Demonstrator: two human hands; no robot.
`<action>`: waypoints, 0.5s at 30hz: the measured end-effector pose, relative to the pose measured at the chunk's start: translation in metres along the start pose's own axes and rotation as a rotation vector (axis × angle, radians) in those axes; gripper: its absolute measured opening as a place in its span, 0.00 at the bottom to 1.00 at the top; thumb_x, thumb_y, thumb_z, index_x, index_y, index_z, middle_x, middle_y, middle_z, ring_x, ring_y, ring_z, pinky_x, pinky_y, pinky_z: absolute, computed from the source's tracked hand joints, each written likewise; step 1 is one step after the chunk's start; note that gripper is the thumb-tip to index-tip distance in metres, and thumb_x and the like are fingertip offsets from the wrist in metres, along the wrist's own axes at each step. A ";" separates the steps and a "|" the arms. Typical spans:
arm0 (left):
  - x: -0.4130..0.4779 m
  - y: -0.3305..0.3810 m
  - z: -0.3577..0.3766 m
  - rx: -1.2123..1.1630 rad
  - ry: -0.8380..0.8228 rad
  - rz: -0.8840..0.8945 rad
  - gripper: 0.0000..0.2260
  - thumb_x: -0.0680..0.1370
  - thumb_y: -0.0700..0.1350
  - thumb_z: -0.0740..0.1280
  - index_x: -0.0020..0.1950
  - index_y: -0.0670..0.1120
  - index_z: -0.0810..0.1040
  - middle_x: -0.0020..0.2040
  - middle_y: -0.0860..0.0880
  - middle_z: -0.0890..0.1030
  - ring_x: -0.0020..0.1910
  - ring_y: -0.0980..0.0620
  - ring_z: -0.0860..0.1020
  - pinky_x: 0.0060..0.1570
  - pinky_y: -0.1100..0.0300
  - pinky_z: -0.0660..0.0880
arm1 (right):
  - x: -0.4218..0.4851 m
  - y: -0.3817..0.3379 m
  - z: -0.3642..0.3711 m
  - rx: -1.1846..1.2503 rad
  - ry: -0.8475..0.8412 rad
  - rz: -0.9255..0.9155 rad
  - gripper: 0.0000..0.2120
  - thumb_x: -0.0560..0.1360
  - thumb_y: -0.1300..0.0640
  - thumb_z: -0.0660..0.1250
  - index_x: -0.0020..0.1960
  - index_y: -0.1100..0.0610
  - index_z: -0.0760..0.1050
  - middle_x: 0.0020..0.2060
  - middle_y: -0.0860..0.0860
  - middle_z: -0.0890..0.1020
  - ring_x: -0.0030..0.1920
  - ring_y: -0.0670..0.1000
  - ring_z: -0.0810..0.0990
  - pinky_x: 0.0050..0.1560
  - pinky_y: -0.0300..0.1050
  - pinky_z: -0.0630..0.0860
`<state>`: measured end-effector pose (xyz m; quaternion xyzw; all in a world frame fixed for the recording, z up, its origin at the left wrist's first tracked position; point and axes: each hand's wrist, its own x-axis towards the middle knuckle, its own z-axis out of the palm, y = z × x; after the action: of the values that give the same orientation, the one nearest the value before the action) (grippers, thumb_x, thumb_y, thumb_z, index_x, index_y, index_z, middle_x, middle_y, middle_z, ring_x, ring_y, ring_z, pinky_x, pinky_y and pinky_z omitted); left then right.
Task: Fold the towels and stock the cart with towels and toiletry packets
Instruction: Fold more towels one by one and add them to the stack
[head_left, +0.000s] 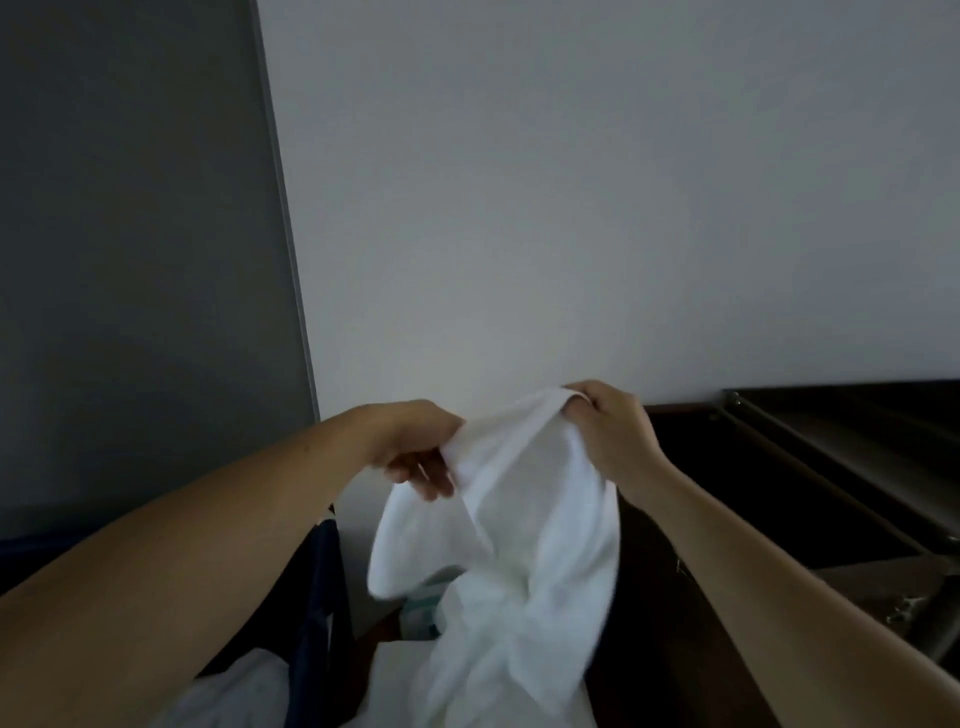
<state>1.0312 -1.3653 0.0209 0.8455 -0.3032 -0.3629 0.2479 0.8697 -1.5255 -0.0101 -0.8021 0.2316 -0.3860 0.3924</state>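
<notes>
both hands hold a crumpled white terry towel (524, 499) up before the pale wall: left hand (415, 452) pinching its left edge, right hand (608, 431) gripping the top. likely finding corners; next, spread it flat.

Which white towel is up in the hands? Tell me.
The towel hanging mid-frame: the left hand and right hand grip its top edge. The other white cloth lies at bottom left, untouched.

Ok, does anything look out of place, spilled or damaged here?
Nothing stands out. The white towel, gripped at its top edge by the left hand and right hand, hangs bunched and twisted low down, not yet folded. No spill or damage shows.
</notes>
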 end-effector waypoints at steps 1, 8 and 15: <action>-0.003 -0.001 0.001 0.066 -0.024 0.017 0.18 0.81 0.52 0.58 0.52 0.39 0.79 0.43 0.43 0.86 0.34 0.47 0.84 0.27 0.63 0.65 | 0.003 -0.009 -0.004 0.024 -0.029 -0.025 0.11 0.78 0.57 0.63 0.42 0.45 0.81 0.36 0.39 0.83 0.38 0.36 0.79 0.33 0.27 0.71; -0.013 -0.003 0.030 -0.057 -0.093 0.421 0.23 0.75 0.49 0.74 0.67 0.53 0.71 0.59 0.53 0.80 0.58 0.52 0.80 0.58 0.49 0.78 | 0.006 -0.030 0.016 -0.136 -0.198 0.002 0.06 0.75 0.57 0.67 0.44 0.54 0.83 0.41 0.47 0.85 0.43 0.49 0.81 0.41 0.42 0.76; 0.000 -0.004 0.058 -0.024 0.512 0.433 0.14 0.75 0.52 0.71 0.57 0.46 0.81 0.51 0.48 0.83 0.49 0.47 0.82 0.51 0.51 0.80 | 0.018 -0.059 0.008 -0.196 -0.091 -0.117 0.06 0.67 0.49 0.69 0.32 0.43 0.80 0.32 0.39 0.82 0.34 0.41 0.79 0.32 0.39 0.73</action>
<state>0.9883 -1.3738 -0.0170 0.8223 -0.3994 -0.0809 0.3972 0.8907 -1.4996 0.0423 -0.8656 0.2027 -0.3468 0.2990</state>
